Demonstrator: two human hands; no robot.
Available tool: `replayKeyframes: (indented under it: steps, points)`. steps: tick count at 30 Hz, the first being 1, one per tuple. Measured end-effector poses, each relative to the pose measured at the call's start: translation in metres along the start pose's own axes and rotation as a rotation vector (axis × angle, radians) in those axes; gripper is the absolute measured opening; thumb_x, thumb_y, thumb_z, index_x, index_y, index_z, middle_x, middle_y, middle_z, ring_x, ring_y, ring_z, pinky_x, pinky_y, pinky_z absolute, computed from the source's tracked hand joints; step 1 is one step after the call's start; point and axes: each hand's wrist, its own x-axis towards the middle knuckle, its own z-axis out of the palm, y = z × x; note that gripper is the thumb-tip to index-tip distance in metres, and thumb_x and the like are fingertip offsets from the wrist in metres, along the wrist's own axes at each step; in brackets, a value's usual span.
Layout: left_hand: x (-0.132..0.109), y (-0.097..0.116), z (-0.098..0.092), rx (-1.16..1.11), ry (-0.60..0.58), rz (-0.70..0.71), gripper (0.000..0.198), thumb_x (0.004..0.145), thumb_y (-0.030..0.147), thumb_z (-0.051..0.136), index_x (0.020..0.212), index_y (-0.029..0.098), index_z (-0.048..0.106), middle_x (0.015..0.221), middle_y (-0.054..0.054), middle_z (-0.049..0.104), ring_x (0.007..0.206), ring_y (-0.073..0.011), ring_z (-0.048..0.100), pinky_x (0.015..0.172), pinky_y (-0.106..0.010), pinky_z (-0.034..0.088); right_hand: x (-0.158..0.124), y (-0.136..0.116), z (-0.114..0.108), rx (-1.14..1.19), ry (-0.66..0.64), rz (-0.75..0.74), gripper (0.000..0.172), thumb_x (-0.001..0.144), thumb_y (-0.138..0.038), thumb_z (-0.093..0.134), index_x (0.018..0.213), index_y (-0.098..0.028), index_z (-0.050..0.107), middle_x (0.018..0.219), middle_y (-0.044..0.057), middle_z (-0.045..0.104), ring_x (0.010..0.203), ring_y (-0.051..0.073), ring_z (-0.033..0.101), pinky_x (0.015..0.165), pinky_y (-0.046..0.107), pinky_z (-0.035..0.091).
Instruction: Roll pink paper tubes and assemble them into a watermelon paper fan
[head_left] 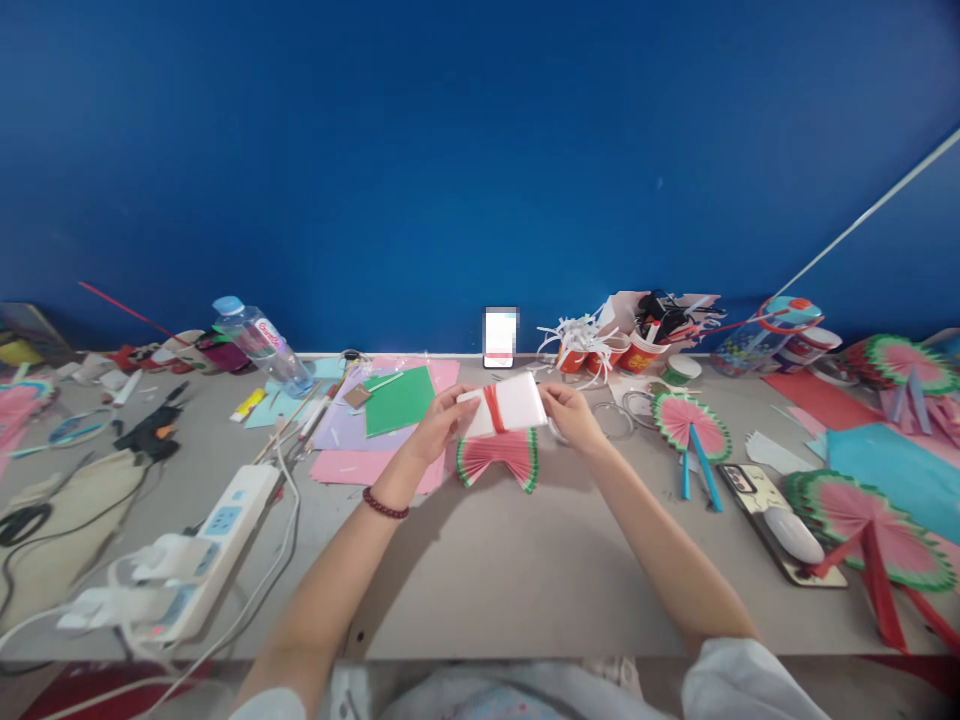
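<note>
A white, flat rectangular block (517, 402) with red string (495, 408) wound round its middle is held up over the desk. My left hand (442, 420) grips its left end, thumb lying on the front face. At the right end my right hand (574, 415) is closed, its fingertips at the block's edge; the far fingers are hidden. Just below the block, a pink folded-paper fan piece with green edges (499, 460) lies on the desk, its upper part covered by the block.
Green card (401, 400) and pink and purple sheets lie left. A power strip (217, 560) with cables, a bottle (262, 345) and a glue gun (154, 425) stand or lie farther left. A lit phone (499, 338) leans on the wall. Finished fans (690, 430) and a mouse (793, 535) are right.
</note>
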Motion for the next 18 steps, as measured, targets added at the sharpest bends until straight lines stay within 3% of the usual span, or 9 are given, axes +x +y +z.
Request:
replayKeyframes:
  steps: [3,7,9,12,15,18]
  points:
    - [0.002,0.001,-0.009,0.263,-0.004,0.052,0.022,0.066,0.033,0.072,0.081,0.018,0.067,0.075,-0.001,0.065,0.064,-0.0126,0.058,0.058,-0.023,0.042,0.002,-0.003,-0.006,0.149,0.145,0.028,0.031,0.071,-0.049,0.064,0.067,-0.019,0.062,0.061,0.001,0.062,0.053,0.011,0.052,0.048,0.023,0.039]
    - [0.01,-0.002,-0.02,0.468,0.174,0.159,0.019,0.062,0.029,0.073,0.076,0.017,0.068,0.074,0.0,0.064,0.064,-0.0118,0.054,0.057,-0.022,0.039,0.002,-0.011,-0.01,0.316,0.235,-0.015,0.028,0.071,-0.045,0.065,0.063,-0.019,0.059,0.083,0.006,0.068,0.06,0.012,0.055,0.047,0.023,0.04]
    - [0.013,-0.003,-0.023,0.378,0.28,0.151,0.021,0.062,0.032,0.072,0.076,0.017,0.067,0.073,0.0,0.063,0.063,-0.0113,0.054,0.056,-0.021,0.039,0.001,-0.015,-0.011,0.407,0.191,-0.014,0.029,0.069,-0.043,0.066,0.059,-0.019,0.054,0.09,0.006,0.069,0.062,0.012,0.056,0.046,0.023,0.04]
    - [0.013,0.002,-0.025,0.131,0.373,0.099,0.027,0.061,0.037,0.073,0.078,0.018,0.065,0.071,0.001,0.063,0.06,-0.0108,0.055,0.053,-0.021,0.04,0.0,-0.018,-0.012,0.555,0.092,0.023,0.031,0.068,-0.04,0.066,0.055,-0.02,0.047,0.068,0.002,0.065,0.056,0.012,0.054,0.044,0.022,0.038]
    - [0.012,0.009,-0.025,-0.136,0.359,0.058,0.027,0.058,0.031,0.076,0.077,0.017,0.062,0.072,0.001,0.064,0.059,-0.0098,0.057,0.054,-0.02,0.041,0.0,-0.015,-0.013,0.608,0.036,0.017,0.03,0.071,-0.036,0.064,0.054,-0.021,0.045,0.045,-0.004,0.047,0.049,0.01,0.049,0.044,0.022,0.036]
    - [0.011,0.016,-0.027,-0.324,0.297,-0.002,0.019,0.061,0.024,0.072,0.074,0.016,0.061,0.069,0.0,0.064,0.058,-0.0107,0.057,0.055,-0.022,0.044,0.002,-0.009,-0.013,0.455,0.084,-0.038,0.031,0.073,-0.036,0.064,0.053,-0.02,0.047,0.045,-0.004,0.047,0.046,0.009,0.045,0.045,0.022,0.035]
